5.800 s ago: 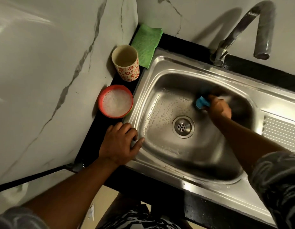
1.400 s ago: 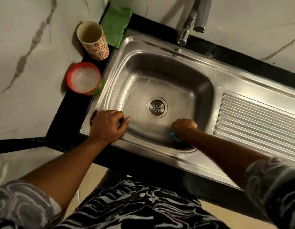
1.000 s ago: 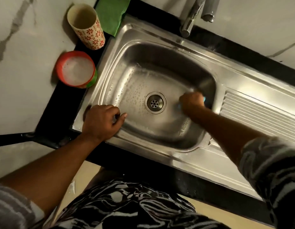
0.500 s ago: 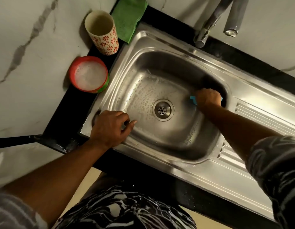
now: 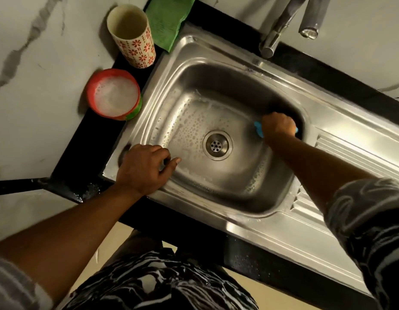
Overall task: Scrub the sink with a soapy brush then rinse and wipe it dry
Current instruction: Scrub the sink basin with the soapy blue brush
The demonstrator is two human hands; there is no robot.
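Right hand [image 5: 278,126]: the grip is clamped around the blue brush [image 5: 258,129]. Only the brush's two ends show, one on each side of the fist. The brush sits low in the basin of the sink [image 5: 195,53], at the far right corner where the floor curves up into the wall. That corner is tight, with wall just behind and to the right of the fist.

Left hand [image 5: 141,170]: it rests on the near left rim of the sink. The fingers curl over the inner edge and the thumb points out over the basin.

Basin: the drain [image 5: 217,145] lies between the two hands and touches neither. Suds [image 5: 189,128] cover the floor left of the drain, and more suds run along the near right curve. The middle and near floor are open, and the right forearm crosses above the near right rim.

Edges: the ribbed drainboard [image 5: 355,159] begins right of the basin, just beyond the brush. The faucet [image 5: 275,32] stands on the far rim, with its spout off to the right of the base.

Tabletop [image 5: 82,151]: this is a narrow black strip between the left rim and the marble wall [image 5: 37,86]. A red bowl [image 5: 89,95] of foamy water stands just beside the rim. A floral cup [image 5: 138,48] is upright behind the bowl, and a green cloth [image 5: 167,19] lies in the far corner beside the cup.
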